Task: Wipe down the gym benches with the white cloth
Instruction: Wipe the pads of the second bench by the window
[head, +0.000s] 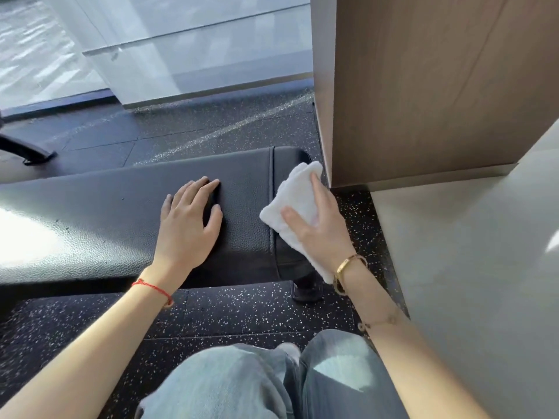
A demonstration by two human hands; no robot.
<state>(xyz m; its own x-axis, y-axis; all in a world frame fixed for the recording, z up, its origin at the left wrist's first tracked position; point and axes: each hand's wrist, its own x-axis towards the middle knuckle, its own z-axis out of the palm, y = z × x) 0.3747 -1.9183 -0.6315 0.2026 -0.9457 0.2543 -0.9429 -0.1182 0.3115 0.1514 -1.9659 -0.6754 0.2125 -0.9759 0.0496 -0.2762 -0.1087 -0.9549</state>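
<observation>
A black padded gym bench (99, 207) runs across the middle of the view from the left edge to its right end near a wooden pillar. My left hand (189, 219) rests flat on the bench top, fingers spread and straight. My right hand (320, 225) presses a folded white cloth (295, 195) against the bench's right end, the thumb and fingers lying over the cloth. The cloth hangs partly over the bench's end, and its lower part is hidden behind my wrist.
A brown wooden pillar (423, 86) and a pale wall (472, 267) stand close on the right of the bench. Black speckled rubber floor (230, 313) lies around it. A black equipment foot (33, 154) sits at far left. A glass wall (181, 55) is behind. My jeans (242, 385) show below.
</observation>
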